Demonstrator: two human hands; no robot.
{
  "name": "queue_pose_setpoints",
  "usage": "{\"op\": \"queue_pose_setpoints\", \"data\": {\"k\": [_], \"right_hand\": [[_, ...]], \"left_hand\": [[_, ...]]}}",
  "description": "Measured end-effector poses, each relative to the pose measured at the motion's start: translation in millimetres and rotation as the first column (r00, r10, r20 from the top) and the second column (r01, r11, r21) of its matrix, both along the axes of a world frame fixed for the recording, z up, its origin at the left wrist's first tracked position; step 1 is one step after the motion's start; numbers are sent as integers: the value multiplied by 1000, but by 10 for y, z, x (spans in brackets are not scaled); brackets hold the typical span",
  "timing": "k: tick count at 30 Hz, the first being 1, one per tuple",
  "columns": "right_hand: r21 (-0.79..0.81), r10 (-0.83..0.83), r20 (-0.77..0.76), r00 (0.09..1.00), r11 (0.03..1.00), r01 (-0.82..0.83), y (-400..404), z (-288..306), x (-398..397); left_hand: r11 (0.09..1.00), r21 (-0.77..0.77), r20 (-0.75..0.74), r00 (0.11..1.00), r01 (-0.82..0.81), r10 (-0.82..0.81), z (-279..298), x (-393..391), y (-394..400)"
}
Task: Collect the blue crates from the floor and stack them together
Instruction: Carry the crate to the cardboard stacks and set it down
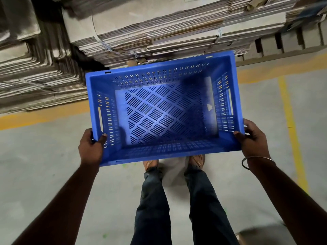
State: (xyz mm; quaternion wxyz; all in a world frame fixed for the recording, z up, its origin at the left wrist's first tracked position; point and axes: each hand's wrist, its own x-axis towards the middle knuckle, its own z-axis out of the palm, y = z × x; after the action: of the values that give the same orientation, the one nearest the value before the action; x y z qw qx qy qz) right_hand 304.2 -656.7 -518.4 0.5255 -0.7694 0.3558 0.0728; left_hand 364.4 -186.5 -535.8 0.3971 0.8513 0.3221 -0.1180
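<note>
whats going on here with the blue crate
A person is standing on the concrete floor, carrying an empty blue crate in front of them. The left hand and right hand each grip a near corner of its rim. Bundled flat cardboard stacks sit just ahead. No other crate is in view.

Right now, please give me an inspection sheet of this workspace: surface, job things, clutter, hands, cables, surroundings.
Surface: grey concrete floor with yellow painted lines.
Job's things: one blue crate, empty, open side up, held off the floor above the person's feet; no other crate in view.
Clutter: a brown object at the bottom edge, too cut off to identify.
Hands: left hand grips the crate's near left corner; right hand grips the near right corner, a thin bangle on that wrist.
Cables: nothing seen.
Surroundings: strapped stacks of flattened cardboard ahead and to the left.
</note>
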Motion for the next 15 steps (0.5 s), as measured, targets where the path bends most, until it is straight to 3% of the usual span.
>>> {"op": "queue_pose_setpoints", "data": {"k": [6, 10, 15], "right_hand": [[-38, -17, -81, 997, 999, 14, 120, -48, 54], [12, -11, -188, 982, 1000, 14, 204, -64, 56], [-47, -75, -125, 989, 996, 69, 242, -125, -29]], "left_hand": [[999, 20, -40, 998, 42, -41, 16, 5, 58], [997, -37, -44, 996, -75, 73, -4, 41, 96], [989, -93, -52, 993, -114, 109, -28, -15, 43]]}}
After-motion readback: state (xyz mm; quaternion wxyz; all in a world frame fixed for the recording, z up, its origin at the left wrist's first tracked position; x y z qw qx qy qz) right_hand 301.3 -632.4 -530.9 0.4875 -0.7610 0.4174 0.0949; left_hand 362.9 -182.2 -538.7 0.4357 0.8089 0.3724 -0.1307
